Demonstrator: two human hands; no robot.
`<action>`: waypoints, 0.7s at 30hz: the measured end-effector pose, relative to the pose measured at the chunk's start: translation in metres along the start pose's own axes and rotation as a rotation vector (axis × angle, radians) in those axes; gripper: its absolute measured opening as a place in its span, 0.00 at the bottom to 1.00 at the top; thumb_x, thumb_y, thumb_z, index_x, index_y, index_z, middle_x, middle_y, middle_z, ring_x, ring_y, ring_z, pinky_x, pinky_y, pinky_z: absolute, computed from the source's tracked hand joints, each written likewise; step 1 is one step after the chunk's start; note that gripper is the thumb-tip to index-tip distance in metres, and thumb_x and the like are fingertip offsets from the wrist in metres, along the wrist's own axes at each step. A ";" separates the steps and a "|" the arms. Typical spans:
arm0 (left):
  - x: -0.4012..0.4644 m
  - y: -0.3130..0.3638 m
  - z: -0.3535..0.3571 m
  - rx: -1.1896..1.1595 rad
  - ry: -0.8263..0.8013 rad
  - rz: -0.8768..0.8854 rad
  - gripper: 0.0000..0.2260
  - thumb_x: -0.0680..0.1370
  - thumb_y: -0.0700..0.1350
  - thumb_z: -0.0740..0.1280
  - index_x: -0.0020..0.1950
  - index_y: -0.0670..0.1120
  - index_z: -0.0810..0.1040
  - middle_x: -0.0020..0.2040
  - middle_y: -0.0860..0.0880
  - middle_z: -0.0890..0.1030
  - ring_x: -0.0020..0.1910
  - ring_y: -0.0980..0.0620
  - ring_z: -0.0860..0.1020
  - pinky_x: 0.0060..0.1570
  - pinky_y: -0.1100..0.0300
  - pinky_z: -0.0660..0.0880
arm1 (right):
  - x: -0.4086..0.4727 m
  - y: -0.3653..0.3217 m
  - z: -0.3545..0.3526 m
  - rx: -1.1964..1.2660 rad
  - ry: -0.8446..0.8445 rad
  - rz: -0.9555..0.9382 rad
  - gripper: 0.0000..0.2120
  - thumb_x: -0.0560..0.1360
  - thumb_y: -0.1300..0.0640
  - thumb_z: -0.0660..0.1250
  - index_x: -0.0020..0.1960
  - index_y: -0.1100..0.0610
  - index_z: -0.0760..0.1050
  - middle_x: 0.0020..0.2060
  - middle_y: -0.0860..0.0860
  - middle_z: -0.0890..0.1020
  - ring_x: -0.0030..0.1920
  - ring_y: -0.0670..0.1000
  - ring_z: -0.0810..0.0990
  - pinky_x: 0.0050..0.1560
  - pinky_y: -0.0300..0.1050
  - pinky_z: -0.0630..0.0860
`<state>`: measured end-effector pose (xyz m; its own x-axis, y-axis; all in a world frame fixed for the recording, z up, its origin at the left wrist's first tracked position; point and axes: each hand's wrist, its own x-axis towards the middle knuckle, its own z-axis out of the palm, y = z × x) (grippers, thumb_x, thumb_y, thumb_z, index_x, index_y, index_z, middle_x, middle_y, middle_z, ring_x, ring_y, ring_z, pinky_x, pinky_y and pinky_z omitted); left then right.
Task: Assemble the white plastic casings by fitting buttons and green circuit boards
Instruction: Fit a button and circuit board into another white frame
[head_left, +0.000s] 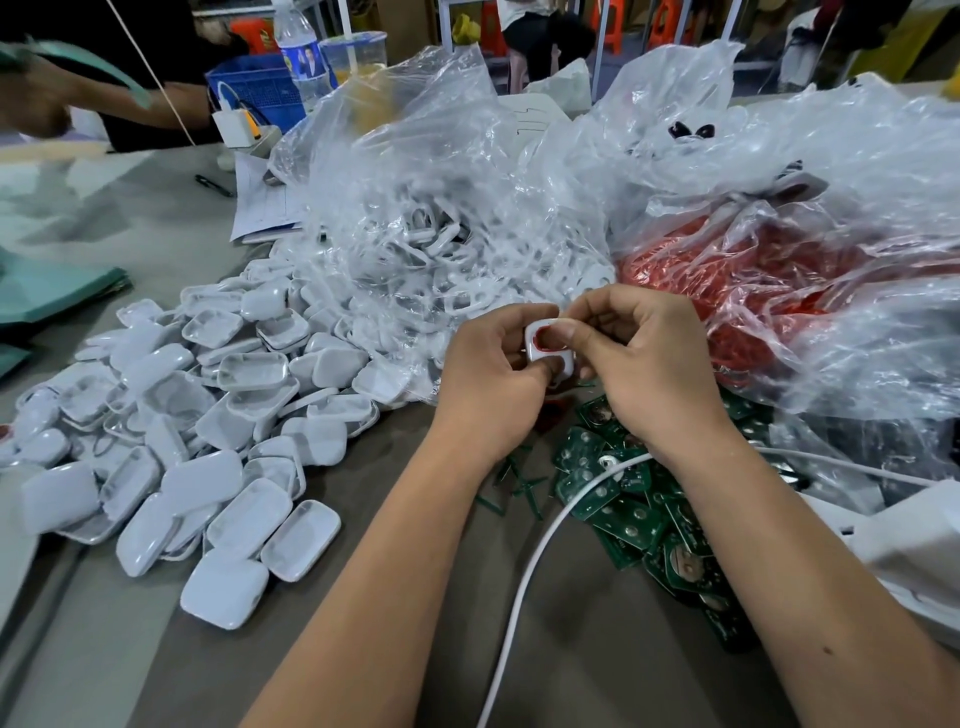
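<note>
No text is legible; the water bottle (300, 52) label is blurred.

Both forearms are bare, no sleeves reaching the left hand (488, 374) or right hand (644, 364).

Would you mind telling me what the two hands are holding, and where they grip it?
A small white plastic casing with a red button, held between both hands: left hand grips its left edge, right hand pinches its upper right side.
</note>
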<state>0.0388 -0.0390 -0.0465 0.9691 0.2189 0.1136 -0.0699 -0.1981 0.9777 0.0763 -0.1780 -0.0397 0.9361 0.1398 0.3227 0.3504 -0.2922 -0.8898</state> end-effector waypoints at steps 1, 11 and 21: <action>0.000 0.000 0.000 0.004 0.000 0.002 0.16 0.75 0.32 0.73 0.62 0.44 0.83 0.51 0.48 0.87 0.52 0.51 0.85 0.58 0.47 0.81 | 0.000 0.001 0.000 -0.001 0.000 -0.001 0.04 0.74 0.60 0.79 0.43 0.54 0.84 0.35 0.49 0.86 0.33 0.47 0.83 0.39 0.44 0.82; -0.002 0.001 -0.002 0.001 -0.015 0.083 0.17 0.73 0.27 0.72 0.58 0.43 0.85 0.50 0.49 0.87 0.50 0.52 0.86 0.55 0.50 0.83 | -0.003 0.005 0.002 0.125 0.029 0.033 0.09 0.69 0.61 0.83 0.41 0.56 0.82 0.35 0.52 0.86 0.37 0.55 0.87 0.41 0.55 0.86; -0.004 0.002 -0.010 -0.099 -0.110 0.084 0.16 0.72 0.25 0.73 0.57 0.39 0.84 0.49 0.42 0.87 0.49 0.44 0.86 0.51 0.50 0.84 | -0.004 0.005 0.000 0.300 -0.021 0.124 0.13 0.66 0.60 0.84 0.40 0.58 0.80 0.34 0.56 0.84 0.30 0.53 0.83 0.29 0.45 0.81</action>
<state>0.0327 -0.0304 -0.0432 0.9785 0.0991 0.1809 -0.1693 -0.1150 0.9788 0.0747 -0.1802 -0.0455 0.9692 0.1408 0.2023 0.2065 -0.0163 -0.9783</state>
